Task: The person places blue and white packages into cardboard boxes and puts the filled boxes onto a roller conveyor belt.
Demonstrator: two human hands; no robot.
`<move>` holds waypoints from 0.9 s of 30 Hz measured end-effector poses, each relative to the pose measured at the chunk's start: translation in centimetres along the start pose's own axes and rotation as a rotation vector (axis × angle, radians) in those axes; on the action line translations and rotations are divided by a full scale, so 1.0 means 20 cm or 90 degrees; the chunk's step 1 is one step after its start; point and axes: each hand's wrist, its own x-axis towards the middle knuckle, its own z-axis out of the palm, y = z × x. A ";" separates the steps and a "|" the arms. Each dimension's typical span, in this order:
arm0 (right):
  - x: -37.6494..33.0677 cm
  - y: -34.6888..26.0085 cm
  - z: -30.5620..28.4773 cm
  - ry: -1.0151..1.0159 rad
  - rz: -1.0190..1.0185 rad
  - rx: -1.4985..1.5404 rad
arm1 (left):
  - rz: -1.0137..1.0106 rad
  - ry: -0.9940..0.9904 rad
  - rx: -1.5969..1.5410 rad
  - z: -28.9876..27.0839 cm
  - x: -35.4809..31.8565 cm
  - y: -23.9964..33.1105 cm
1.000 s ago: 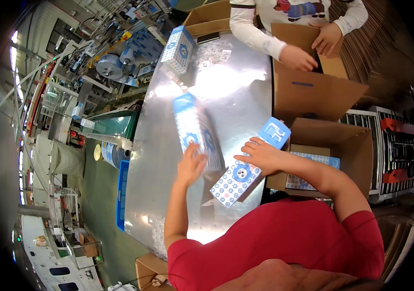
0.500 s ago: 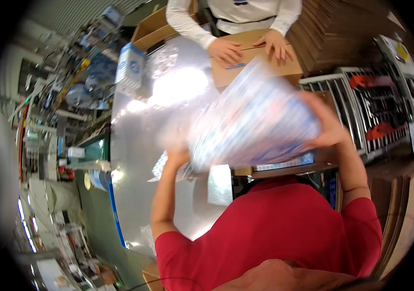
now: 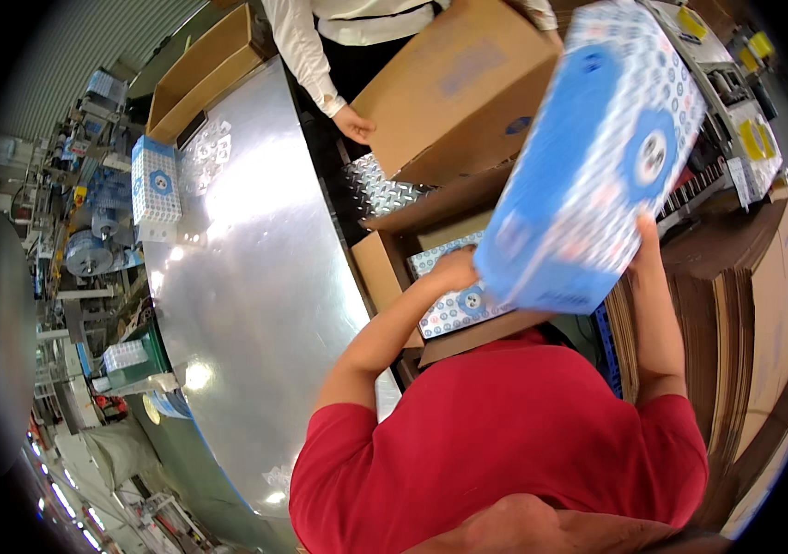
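Observation:
A blue-and-white patterned carton (image 3: pixel 560 185), blurred by motion, is raised and tilted at the right. My right hand (image 3: pixel 645 245) grips its lower right edge. At the lower left corner my left hand (image 3: pixel 454 270) closes against it, the fingertips partly hidden. Below my left hand, another patterned carton (image 3: pixel 449 314) lies inside an open brown cardboard box (image 3: pixel 380 277) close to my body. The raised carton covers part of that box.
Across from me a co-worker's hand (image 3: pixel 354 125) touches a large brown box (image 3: pixel 459 83). A shiny metal table (image 3: pixel 265 305) stretches along the left, bearing a patterned carton (image 3: pixel 156 185) and an open brown tray box (image 3: pixel 200 74). Flattened cardboard (image 3: pixel 717 351) stands at the right.
The patterned carton has swung right, away from the metal table, and turned more upright. My view has shifted too. The co-worker's brown box now appears tilted, with a hand at its lower edge.

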 end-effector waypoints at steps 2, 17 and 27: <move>-0.03 -0.07 0.30 -0.293 -0.177 -0.380 | -0.110 -0.030 0.061 0.11 0.15 -0.17; 0.91 1.50 0.37 -0.704 -0.129 -1.574 | 0.015 0.638 -0.307 0.43 -0.62 -0.02; 1.00 1.29 0.58 -0.944 -0.034 -1.430 | -1.243 0.966 -0.072 2.06 -2.08 -0.46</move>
